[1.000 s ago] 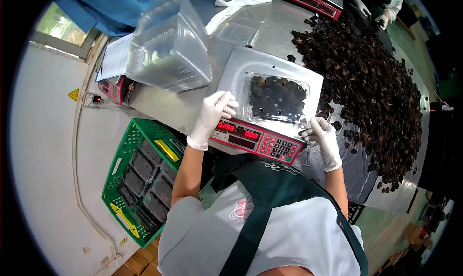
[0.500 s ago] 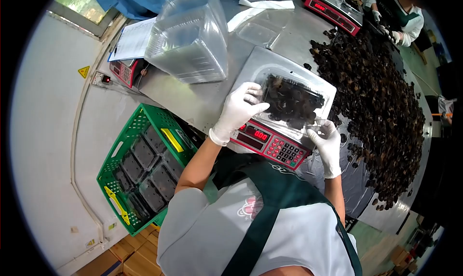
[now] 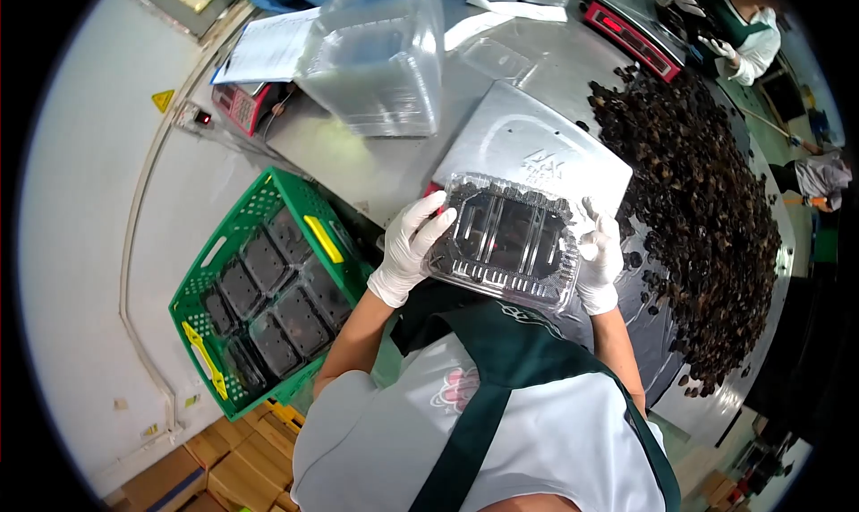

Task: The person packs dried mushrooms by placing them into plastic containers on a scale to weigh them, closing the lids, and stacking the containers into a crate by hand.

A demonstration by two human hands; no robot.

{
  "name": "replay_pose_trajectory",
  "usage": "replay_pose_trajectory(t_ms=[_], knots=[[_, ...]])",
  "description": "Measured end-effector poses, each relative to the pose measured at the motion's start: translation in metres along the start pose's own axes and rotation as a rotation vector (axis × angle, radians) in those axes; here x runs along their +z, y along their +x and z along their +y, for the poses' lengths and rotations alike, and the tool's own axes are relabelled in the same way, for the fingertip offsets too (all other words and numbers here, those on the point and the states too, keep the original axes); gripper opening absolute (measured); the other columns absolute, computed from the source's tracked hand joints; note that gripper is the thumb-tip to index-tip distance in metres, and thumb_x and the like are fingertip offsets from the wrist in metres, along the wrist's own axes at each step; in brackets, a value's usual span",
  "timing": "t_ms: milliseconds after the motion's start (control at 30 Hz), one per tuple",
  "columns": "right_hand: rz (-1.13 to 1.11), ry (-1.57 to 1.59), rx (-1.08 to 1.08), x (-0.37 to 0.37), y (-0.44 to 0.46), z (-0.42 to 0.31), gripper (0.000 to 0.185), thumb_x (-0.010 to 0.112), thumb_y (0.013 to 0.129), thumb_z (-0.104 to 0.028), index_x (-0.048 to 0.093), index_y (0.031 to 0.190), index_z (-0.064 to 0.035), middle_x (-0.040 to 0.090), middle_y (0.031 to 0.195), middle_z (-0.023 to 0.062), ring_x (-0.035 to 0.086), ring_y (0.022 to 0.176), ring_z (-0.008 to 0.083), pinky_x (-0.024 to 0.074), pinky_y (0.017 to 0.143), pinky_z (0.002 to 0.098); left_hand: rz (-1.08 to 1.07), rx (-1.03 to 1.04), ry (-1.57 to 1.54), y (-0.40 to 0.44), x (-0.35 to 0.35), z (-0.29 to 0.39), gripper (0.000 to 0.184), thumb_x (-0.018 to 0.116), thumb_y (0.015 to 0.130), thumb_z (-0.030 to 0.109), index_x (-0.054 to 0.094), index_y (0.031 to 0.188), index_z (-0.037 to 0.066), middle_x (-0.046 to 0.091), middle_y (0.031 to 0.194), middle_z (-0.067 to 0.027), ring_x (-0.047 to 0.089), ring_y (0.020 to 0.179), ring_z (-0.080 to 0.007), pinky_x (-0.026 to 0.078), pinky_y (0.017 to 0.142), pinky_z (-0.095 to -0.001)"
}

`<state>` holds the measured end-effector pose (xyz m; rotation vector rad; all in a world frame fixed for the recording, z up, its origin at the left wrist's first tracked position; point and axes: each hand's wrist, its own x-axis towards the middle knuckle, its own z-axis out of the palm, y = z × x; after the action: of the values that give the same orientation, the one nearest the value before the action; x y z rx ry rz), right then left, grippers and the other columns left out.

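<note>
Between my two white-gloved hands is a clear plastic clamshell box (image 3: 506,234), its dark contents showing through the ridged plastic. My left hand (image 3: 411,248) grips its left side, and the fingers of my right hand (image 3: 599,257) close on the right side. The box is held above the front of the weighing scale (image 3: 546,145), hiding most of the keypad and display. Behind the box, the scale's metal plate is bare. To the right of the scale spreads a large pile of dark, curled pieces that look like black fungus (image 3: 698,217).
A green crate (image 3: 228,261) with several filled clear boxes stands at lower left. Stacked clear trays (image 3: 385,82) and a clipboard (image 3: 264,46) are at the back left. A second red scale (image 3: 631,38) and a co-worker's gloved hand (image 3: 718,48) are at the far right.
The box has come up off the scale plate and toward my body, in both hands. Its ridged plastic now faces me, where the dark pieces showed before.
</note>
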<state>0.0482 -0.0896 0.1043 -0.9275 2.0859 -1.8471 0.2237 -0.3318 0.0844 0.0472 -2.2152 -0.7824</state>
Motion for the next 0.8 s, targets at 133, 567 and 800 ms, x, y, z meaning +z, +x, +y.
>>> replay_pose_trajectory(t_ms=[133, 567, 800], knots=[[-0.035, 0.163, -0.115, 0.018, 0.005, -0.005, 0.003, 0.053, 0.083, -0.003, 0.051, 0.082, -0.0029, 0.048, 0.131, 0.0248, 0.045, 0.124, 0.0366, 0.038, 0.101, 0.0464, 0.114, 0.095, 0.131, -0.002, -0.024, 0.018, 0.056, 0.075, 0.067, 0.013, 0.056, 0.12, 0.015, 0.052, 0.128, -0.0121, 0.061, 0.099, -0.0316, 0.052, 0.08, -0.0381], [-0.642, -0.154, 0.061, 0.114, -0.001, -0.056, 0.047, 0.064, 0.083, 0.003, 0.05, 0.127, -0.0022, 0.057, 0.126, 0.0117, 0.061, 0.098, 0.0136, 0.0492, 0.089, 0.0296, 0.887, -1.033, -0.767, -0.074, -0.104, 0.061, 0.034, 0.068, 0.084, 0.021, 0.057, 0.112, 0.005, 0.055, 0.094, 0.0022, 0.051, 0.084, -0.0083, 0.045, 0.074, -0.0248], [-0.712, -0.253, -0.1, 0.141, -0.009, -0.062, 0.035, 0.066, 0.087, -0.007, 0.058, 0.12, -0.0062, 0.066, 0.081, 0.0058, 0.063, 0.072, 0.011, 0.0506, 0.068, 0.0256, 1.641, -0.916, -0.582, -0.226, -0.233, -0.003, 0.039, 0.066, 0.087, 0.031, 0.06, 0.115, 0.005, 0.064, 0.109, -0.0098, 0.061, 0.096, -0.0254, 0.05, 0.086, -0.0413]])
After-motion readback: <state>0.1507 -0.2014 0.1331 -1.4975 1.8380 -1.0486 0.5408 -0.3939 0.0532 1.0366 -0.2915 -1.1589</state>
